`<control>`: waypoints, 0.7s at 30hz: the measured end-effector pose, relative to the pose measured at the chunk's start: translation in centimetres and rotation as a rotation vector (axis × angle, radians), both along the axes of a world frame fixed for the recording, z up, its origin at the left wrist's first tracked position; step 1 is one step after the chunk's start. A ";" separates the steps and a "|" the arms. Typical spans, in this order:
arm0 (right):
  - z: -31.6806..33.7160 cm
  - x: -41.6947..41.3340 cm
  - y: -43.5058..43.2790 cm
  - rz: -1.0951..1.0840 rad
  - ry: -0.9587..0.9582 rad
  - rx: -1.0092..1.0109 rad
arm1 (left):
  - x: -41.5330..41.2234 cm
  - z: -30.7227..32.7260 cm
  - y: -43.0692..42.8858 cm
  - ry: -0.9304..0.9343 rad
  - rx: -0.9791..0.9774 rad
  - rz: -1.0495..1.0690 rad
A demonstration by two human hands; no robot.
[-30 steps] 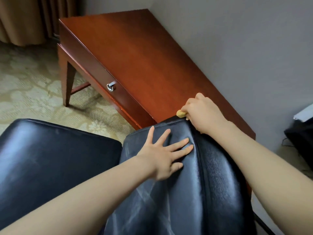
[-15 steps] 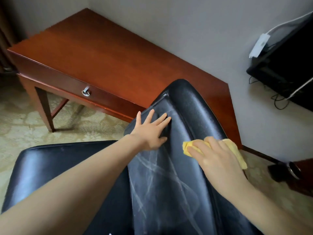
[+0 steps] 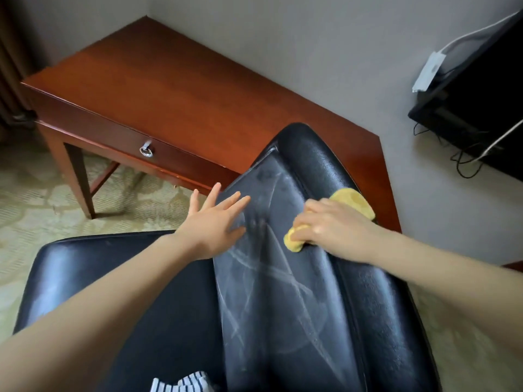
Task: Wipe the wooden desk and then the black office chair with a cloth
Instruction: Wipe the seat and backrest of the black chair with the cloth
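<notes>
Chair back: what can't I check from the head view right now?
- Chair base: cut off by the bottom edge.
- Cloth middle: covered by the right hand.
- Backrest under the left hand: covered by it.
- Desk near corner: behind the chair.

i see the office chair [image 3: 297,292] in glossy black, its backrest crossed by pale grey wipe streaks. the cloth [image 3: 352,200] bunched under my right hand [image 3: 331,224] is mustard yellow. the desk [image 3: 175,91] is reddish-brown wood with a darker grain, and its drawer pull [image 3: 146,151] is shiny silver. the carpet [image 3: 34,199] is pale olive with a cream floral pattern. the wall [image 3: 311,38] is plain grey. at the bottom edge, a fabric [image 3: 181,383] shows navy and white stripes.
</notes>
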State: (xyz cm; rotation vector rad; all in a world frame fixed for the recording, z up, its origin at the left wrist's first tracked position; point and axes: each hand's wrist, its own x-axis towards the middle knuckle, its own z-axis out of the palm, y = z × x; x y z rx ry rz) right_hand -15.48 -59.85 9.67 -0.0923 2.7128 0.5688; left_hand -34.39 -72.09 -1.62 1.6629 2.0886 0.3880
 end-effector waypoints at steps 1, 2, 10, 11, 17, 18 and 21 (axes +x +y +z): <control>-0.6 -1.6 1.1 -0.025 -0.041 0.034 | -0.1 -0.2 -0.6 -0.001 0.009 0.023; -1.3 -3.1 2.2 -0.051 -0.063 0.077 | -0.3 -0.3 -1.2 0.008 0.018 0.045; -4.5 -13.3 7.5 -0.240 0.102 0.180 | 0.4 0.1 -4.7 -0.014 0.020 0.204; -5.0 -14.0 7.6 -0.273 0.122 0.198 | 0.5 0.1 -5.1 -0.036 0.022 0.226; -7.5 -13.2 5.0 -0.250 0.062 0.203 | 0.5 -0.3 -6.8 -0.067 -0.044 0.274; -7.8 -12.4 4.1 -0.221 0.019 0.188 | 0.5 -0.3 -6.8 -0.074 -0.050 0.274; -8.3 -8.7 1.2 -0.165 -0.106 0.112 | 0.8 -0.2 -6.3 -0.104 -0.043 0.239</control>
